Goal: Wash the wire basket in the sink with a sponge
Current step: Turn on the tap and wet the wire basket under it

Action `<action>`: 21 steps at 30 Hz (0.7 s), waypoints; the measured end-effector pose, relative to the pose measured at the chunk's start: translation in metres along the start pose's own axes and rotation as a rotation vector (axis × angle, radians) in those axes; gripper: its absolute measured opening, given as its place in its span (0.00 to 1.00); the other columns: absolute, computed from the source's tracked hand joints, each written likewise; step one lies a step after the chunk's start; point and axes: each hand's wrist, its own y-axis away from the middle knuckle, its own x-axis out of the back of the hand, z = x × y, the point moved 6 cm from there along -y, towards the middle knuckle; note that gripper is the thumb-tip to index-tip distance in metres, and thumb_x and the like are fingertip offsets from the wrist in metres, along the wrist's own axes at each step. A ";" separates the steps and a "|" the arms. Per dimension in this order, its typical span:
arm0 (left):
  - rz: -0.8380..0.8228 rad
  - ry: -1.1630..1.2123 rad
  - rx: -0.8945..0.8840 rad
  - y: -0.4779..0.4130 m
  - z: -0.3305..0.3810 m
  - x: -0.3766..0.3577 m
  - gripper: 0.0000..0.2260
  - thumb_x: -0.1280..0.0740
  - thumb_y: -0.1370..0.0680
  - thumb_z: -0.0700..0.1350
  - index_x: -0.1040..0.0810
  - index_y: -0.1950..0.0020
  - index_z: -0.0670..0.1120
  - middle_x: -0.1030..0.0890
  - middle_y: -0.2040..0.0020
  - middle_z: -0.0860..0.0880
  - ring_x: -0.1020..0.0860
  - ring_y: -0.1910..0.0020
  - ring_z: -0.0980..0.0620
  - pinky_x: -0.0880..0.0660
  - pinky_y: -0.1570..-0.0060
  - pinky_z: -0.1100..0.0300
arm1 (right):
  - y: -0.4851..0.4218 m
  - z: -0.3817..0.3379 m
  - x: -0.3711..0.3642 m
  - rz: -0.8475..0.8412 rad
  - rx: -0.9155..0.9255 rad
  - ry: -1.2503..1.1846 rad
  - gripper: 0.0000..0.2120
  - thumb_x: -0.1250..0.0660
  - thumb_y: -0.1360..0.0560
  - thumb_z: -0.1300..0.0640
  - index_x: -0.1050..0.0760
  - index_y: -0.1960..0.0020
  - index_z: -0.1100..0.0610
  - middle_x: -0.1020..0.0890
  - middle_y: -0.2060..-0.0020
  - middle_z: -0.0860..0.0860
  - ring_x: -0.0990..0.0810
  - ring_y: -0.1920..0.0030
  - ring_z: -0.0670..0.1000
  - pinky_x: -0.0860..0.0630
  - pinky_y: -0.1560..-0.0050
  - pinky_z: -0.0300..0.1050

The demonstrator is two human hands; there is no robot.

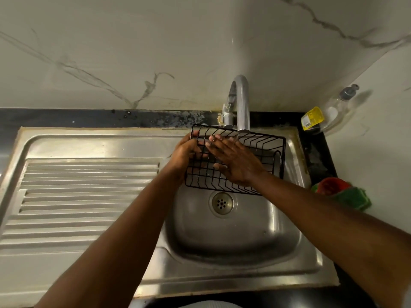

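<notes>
A black wire basket (262,150) is held over the steel sink (233,238), right under the spout of the tap (241,103). My left hand (185,153) grips the basket's left end, fingers curled through the wires. Inside the basket, my right hand (235,162) lies flat with straight, spread fingers on the wires, wet from the water. A green sponge (353,196) lies on the counter right of the sink, beside a red scrubber (331,185); neither hand touches it.
A ribbed steel drainboard (84,196) fills the left. The drain (221,203) sits mid-basin below the basket. A clear soap dispenser bottle (329,112) with a yellow label stands in the back right corner. A marble wall rises behind.
</notes>
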 end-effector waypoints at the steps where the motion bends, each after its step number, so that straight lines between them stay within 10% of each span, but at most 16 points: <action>1: 0.002 -0.011 0.002 0.002 0.001 0.000 0.27 0.37 0.29 0.44 0.26 0.29 0.54 0.17 0.38 0.42 0.18 0.44 0.40 0.21 0.45 0.43 | 0.001 -0.005 0.000 0.014 -0.006 0.000 0.32 0.54 0.14 0.41 0.59 0.15 0.51 0.57 0.16 0.50 0.60 0.17 0.51 0.53 0.18 0.59; 8: -0.108 -0.150 -0.008 0.006 0.018 -0.014 0.22 0.37 0.29 0.45 0.24 0.35 0.56 0.17 0.46 0.43 0.18 0.47 0.42 0.22 0.48 0.48 | 0.002 -0.041 0.006 0.029 0.296 0.049 0.36 0.50 0.15 0.36 0.49 0.16 0.57 0.53 0.17 0.61 0.58 0.17 0.63 0.48 0.20 0.63; 13: -0.101 -0.025 0.045 0.006 0.010 -0.004 0.19 0.42 0.20 0.35 0.25 0.35 0.53 0.15 0.46 0.45 0.16 0.51 0.45 0.18 0.56 0.51 | 0.000 -0.019 0.008 -0.117 0.504 0.163 0.30 0.52 0.16 0.33 0.44 0.17 0.43 0.50 0.16 0.50 0.60 0.17 0.54 0.51 0.19 0.62; 21: 0.021 -0.006 0.005 -0.007 0.024 0.002 0.17 0.41 0.20 0.35 0.21 0.38 0.51 0.16 0.43 0.40 0.17 0.49 0.39 0.20 0.54 0.49 | 0.002 0.022 0.011 -0.129 0.108 0.047 0.37 0.55 0.19 0.27 0.62 0.17 0.41 0.61 0.17 0.45 0.62 0.17 0.51 0.56 0.18 0.62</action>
